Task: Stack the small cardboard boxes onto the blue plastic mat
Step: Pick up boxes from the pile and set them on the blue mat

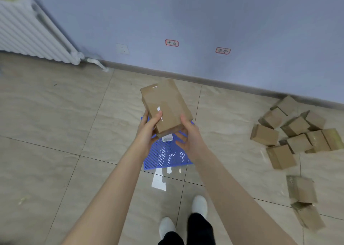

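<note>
Brown cardboard is what both hands hold right now: one taped box [165, 105] is up in the air, over the far end of the blue mat [167, 157]. The mat lies flat on the floor [55, 123], near the middle, a little way from the wall [186, 21]. The part of the mat that shows has no box on it. Its far part is hidden behind the box and the hands, so I cannot say for sure that nothing is there. A small white label [167, 138] peeks out under the held box, and I cannot tell if it is on this box or on another one below it. So the job looks like it is near its start. A lot is left to do. A pile of boxes [297, 131] lies jumbled on the floor at the right, close to the wall. Two more boxes [303, 202] lie apart from the pile, nearer to the person, by the right edge of the floor. None of them touch the mat. The left hand [149, 131] grips the near left side of the box, with its thumb pressed flat on top and its other fingers going under. The right hand [189, 138] holds the near right side, with its thumb up against the edge and its fingers [181, 134] spread a bit under the box. Both hands are grasping the box, not letting go.
</note>
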